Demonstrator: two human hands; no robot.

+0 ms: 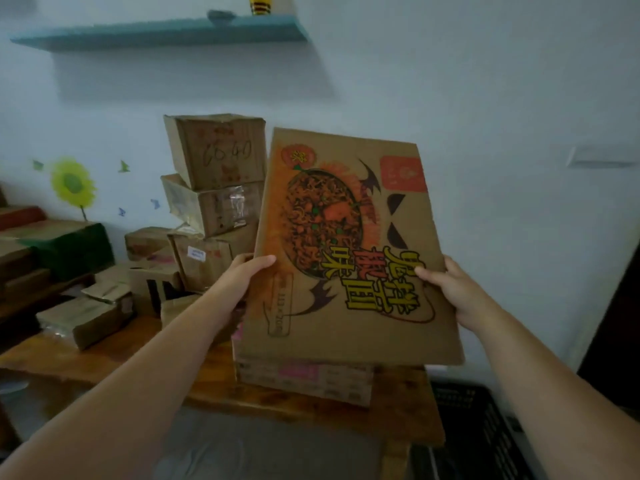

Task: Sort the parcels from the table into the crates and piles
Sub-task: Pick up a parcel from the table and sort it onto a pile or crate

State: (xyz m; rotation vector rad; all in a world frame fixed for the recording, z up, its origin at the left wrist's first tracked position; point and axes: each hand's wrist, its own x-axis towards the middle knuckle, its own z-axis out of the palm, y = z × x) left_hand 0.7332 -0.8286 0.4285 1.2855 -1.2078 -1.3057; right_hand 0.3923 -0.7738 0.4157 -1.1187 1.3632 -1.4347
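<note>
A person's two bare arms reach forward from the bottom of the view, holding up a large flat cardboard parcel [346, 244] between them. The parcel is printed with a bowl of noodles in orange and brown, yellow and red characters turned sideways, and black bat shapes. It is raised off the bench [104, 362], tilted so that its printed face looks toward the camera, with its top edge leaning slightly to the left.

The left grip [242, 275], a bare hand, clamps the parcel's left edge about halfway down; the thumb lies across the printed face and the fingers are hidden behind the cardboard. The right grip [457, 292], also a bare hand, clamps the right edge at a similar height, thumb on the front, fingers curled around the back. The parcel lies squarely between the two.

Directly below the raised parcel, another cardboard box [304, 375] with pink labels rests on the wooden bench near its right end. Behind the left grip stands a leaning stack of brown boxes [214, 150], the top one marked with handwritten numbers. Smaller parcels [83, 317] lie scattered on the bench to the left, near a dark green box [69, 247]. A black slatted crate [485, 427] sits at the lower right, beside the bench. On the pale wall behind are a blue shelf [166, 31] and a yellow sunflower sticker [72, 183].
</note>
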